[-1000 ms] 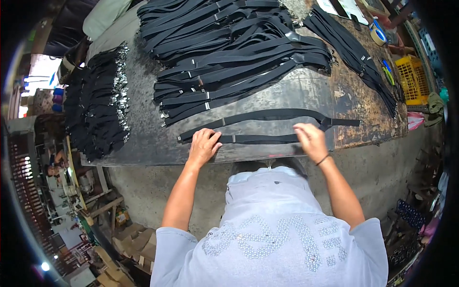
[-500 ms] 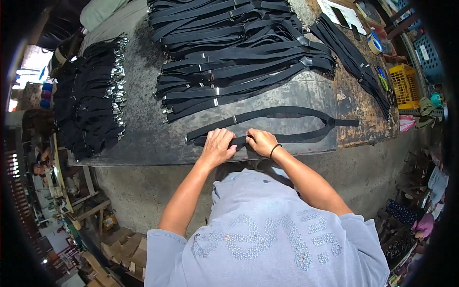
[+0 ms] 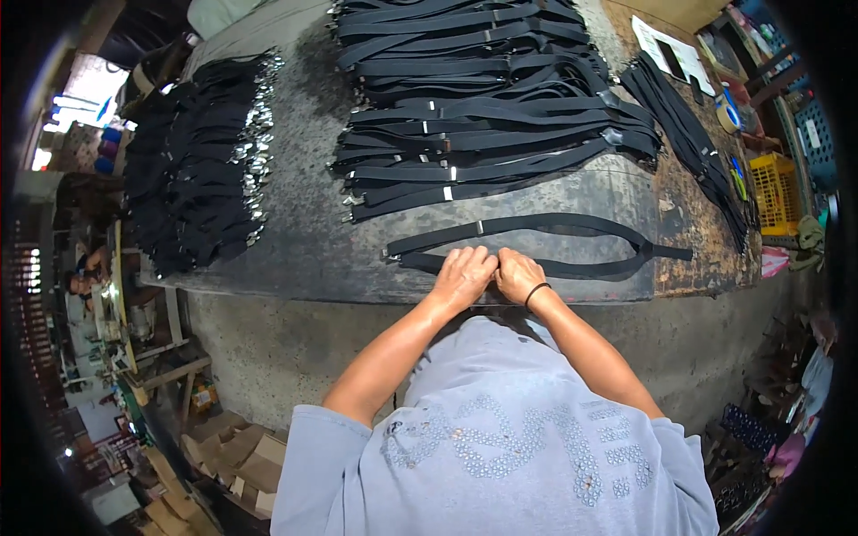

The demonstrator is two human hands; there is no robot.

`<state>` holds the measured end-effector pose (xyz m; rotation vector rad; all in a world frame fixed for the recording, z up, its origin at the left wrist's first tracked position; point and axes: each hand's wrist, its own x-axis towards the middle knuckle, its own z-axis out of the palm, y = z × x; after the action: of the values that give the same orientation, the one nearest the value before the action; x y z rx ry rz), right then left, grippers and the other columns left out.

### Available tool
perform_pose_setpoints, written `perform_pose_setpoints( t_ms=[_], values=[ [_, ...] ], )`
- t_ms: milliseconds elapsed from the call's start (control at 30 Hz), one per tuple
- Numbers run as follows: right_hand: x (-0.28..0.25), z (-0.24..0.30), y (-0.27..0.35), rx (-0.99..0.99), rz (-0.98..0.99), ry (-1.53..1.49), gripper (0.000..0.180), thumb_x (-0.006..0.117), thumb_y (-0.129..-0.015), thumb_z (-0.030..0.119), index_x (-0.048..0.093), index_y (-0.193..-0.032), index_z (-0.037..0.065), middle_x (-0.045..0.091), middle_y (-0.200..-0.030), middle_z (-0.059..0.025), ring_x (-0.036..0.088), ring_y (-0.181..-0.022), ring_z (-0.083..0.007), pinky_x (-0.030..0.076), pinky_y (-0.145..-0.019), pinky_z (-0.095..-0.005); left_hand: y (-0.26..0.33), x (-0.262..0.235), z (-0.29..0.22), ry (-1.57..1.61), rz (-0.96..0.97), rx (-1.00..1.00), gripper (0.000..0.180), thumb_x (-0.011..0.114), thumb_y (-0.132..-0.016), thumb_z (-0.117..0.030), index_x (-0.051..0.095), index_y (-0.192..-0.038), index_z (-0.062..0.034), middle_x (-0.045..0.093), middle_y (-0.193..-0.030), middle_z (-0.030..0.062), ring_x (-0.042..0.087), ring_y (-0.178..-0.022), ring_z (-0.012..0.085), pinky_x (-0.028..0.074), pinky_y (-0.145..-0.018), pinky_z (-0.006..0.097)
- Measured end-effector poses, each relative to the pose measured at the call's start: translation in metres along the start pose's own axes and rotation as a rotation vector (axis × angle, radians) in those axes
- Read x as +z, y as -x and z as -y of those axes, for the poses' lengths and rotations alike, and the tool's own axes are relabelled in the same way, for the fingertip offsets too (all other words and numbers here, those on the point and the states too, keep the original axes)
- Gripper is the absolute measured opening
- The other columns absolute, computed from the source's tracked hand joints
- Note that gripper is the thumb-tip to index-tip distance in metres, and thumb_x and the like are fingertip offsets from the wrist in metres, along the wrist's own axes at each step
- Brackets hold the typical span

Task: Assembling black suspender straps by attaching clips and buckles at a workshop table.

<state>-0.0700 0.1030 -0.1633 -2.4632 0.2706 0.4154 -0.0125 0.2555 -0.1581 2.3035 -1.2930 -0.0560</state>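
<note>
Here we have the black strap (image 3: 545, 241) laid out alone at the near edge of the worktop (image 3: 304, 241), its lower run under our 2 hands. The left hand (image 3: 463, 275) and right hand (image 3: 519, 274) touch side by side, fingers curled down, pinching it mid-length. We judge this an adjusting step; a careful, even pull seems next. Beyond the hands lies a strap pile (image 3: 483, 116).

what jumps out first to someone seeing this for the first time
First, the big heap of black straps with metal buckles, spread over the middle and far part of the dark worktable, with a second dense stack at its left end. Next, the single strap laid out alone near the front edge, where the left hand and right hand meet side by side on it.
</note>
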Motion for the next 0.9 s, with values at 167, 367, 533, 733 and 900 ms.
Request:
perform_pose_setpoints(
  t_ms=[167,367,533,733,900],
  values=[
    [-0.008,0.007,-0.001,0.043,0.062,0.044,0.025,0.057,-0.087,0.023,0.059,-0.099,0.000,0.065,-0.106,-0.0235,0.062,-0.101,-0.0411,0.050,-0.083,-0.0507,0.000,-0.004,0.001,0.032,0.035,-0.014,0.017,0.067,-0.078,-0.014,0.060,-0.093,-0.0105,0.055,-0.084,0.0068,0.060,-0.083,0.0271,0.047,-0.075,0.040],
    [-0.005,-0.003,0.001,0.027,0.042,0.016,0.020,0.058,-0.087,0.016,0.055,-0.102,0.003,0.065,-0.101,-0.0230,0.062,-0.097,-0.0421,0.049,-0.080,-0.0528,-0.003,-0.015,0.002,0.042,0.064,-0.034,0.028,0.073,-0.077,-0.019,0.064,-0.102,-0.0120,0.059,-0.087,0.0070,0.063,-0.084,0.0289,0.050,-0.074,0.041],
    [-0.029,-0.026,0.020,-0.153,-0.063,-0.172,0.039,0.066,-0.084,0.018,0.052,-0.120,0.011,0.059,-0.109,-0.0174,0.062,-0.096,-0.0395,0.051,-0.082,-0.0479,-0.004,-0.017,0.005,0.074,0.087,-0.073,0.030,0.074,-0.078,-0.021,0.065,-0.105,-0.0104,0.064,-0.089,0.0082,0.064,-0.090,0.0279,0.051,-0.075,0.041],
    [-0.020,-0.032,0.023,-0.387,-0.264,-0.091,0.038,0.074,-0.079,0.020,0.059,-0.113,0.011,0.058,-0.103,-0.0097,0.064,-0.091,-0.0321,0.053,-0.073,-0.0419,-0.010,-0.016,-0.001,0.092,0.053,-0.019,0.028,0.072,-0.081,-0.019,0.062,-0.104,-0.0080,0.066,-0.093,0.0097,0.063,-0.094,0.0305,0.045,-0.092,0.045],
    [-0.014,-0.030,0.020,-0.381,-0.297,-0.033,0.028,0.070,-0.081,0.022,0.059,-0.105,0.012,0.058,-0.098,-0.0092,0.064,-0.088,-0.0304,0.054,-0.071,-0.0424,-0.010,-0.023,-0.003,0.014,0.094,-0.007,0.029,0.071,-0.083,-0.023,0.061,-0.105,-0.0087,0.065,-0.096,0.0097,0.061,-0.100,0.0283,0.041,-0.096,0.049]
  ],
)
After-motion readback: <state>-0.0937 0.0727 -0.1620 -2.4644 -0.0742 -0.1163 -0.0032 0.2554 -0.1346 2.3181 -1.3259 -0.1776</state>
